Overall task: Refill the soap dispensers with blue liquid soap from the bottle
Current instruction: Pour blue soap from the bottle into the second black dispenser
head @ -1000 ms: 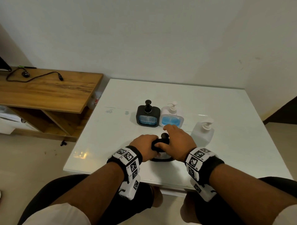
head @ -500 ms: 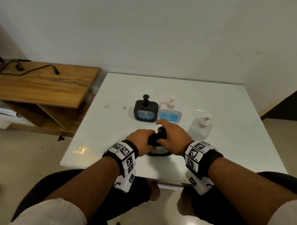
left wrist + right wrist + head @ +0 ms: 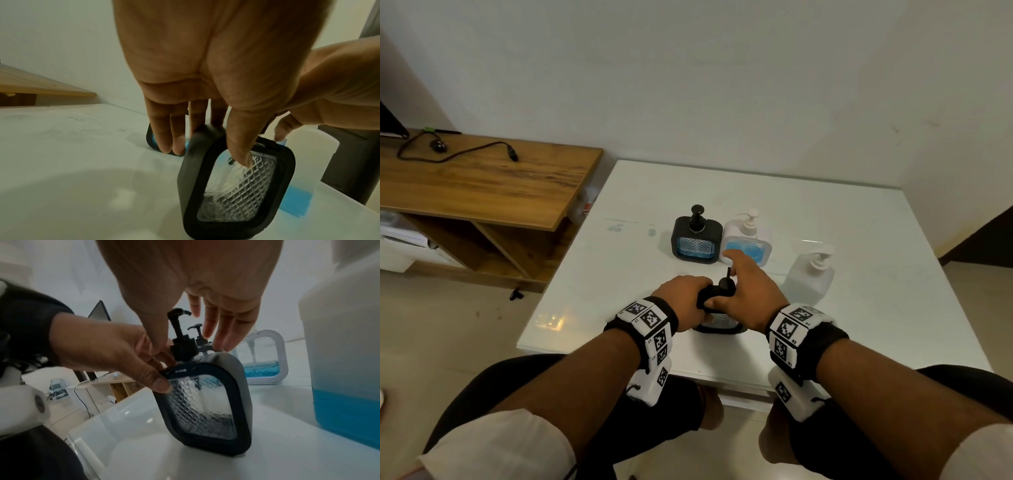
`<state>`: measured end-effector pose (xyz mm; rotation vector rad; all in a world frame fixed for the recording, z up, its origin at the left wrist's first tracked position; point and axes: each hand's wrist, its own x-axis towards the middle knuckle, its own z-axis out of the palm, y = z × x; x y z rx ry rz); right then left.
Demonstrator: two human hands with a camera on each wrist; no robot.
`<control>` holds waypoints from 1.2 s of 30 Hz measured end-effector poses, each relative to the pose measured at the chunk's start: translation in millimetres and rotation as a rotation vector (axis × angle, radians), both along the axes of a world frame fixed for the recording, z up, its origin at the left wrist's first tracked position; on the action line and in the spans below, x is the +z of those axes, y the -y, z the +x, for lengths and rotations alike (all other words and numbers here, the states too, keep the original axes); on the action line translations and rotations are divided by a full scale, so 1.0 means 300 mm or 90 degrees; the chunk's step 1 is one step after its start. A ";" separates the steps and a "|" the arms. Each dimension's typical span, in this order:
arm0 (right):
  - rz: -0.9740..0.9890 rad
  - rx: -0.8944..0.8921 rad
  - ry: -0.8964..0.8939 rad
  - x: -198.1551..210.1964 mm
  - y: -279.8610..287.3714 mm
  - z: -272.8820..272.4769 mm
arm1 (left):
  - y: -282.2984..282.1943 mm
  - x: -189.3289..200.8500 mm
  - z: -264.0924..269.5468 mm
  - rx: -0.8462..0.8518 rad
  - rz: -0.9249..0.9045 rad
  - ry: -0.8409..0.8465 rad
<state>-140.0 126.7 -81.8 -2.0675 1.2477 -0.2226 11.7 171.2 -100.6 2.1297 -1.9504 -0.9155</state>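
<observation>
A black soap dispenser [image 3: 719,323] with a clear diamond-patterned window [image 3: 236,186] stands tilted near the table's front edge and looks almost empty. My left hand [image 3: 700,298] grips its top corner, thumb on the window [image 3: 160,382] and fingers behind. My right hand [image 3: 726,277] hovers over the black pump [image 3: 180,340]. Its fingers [image 3: 222,327] are straight and spread past the pump, and its thumb lies beside the pump collar. The translucent bottle [image 3: 810,274] of blue soap [image 3: 347,410] stands to the right, untouched.
Behind stand a second black dispenser [image 3: 697,236] and a white dispenser [image 3: 748,240], both holding blue soap. The white table [image 3: 876,325] meets the wall at the back. A wooden shelf unit [image 3: 482,178] with a cable stands to the left.
My right hand was wrapped over the pump; now its fingers are stretched out and the pump head shows. The left hand keeps its hold on the dispenser. The head view shifted slightly.
</observation>
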 end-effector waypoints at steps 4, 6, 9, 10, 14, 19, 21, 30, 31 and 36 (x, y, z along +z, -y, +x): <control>-0.029 0.010 -0.013 -0.013 -0.011 0.002 | -0.008 -0.007 -0.003 0.006 -0.007 -0.014; -0.020 0.048 -0.003 -0.009 -0.014 0.005 | -0.010 -0.011 -0.002 0.010 -0.012 -0.022; -0.010 0.070 -0.002 -0.006 -0.017 0.015 | -0.011 -0.013 0.002 0.014 -0.018 -0.036; -0.020 0.062 -0.009 -0.009 -0.017 0.016 | -0.012 -0.013 0.003 0.013 -0.018 -0.040; -0.028 0.028 -0.031 -0.014 -0.006 0.013 | -0.014 -0.010 0.002 0.005 -0.020 -0.034; -0.003 0.030 0.015 0.021 0.016 0.015 | -0.016 -0.010 0.005 0.007 -0.019 -0.026; 0.005 0.014 0.047 0.045 0.033 0.012 | -0.017 -0.013 0.006 0.011 -0.015 -0.022; 0.003 -0.067 0.106 0.154 0.105 0.028 | -0.024 0.014 0.068 0.030 0.079 -0.010; 0.004 -0.074 0.113 0.164 0.108 0.035 | -0.027 0.023 0.082 0.033 0.083 -0.008; 0.017 -0.146 0.201 0.222 0.119 0.102 | -0.049 0.109 0.185 0.089 0.070 -0.003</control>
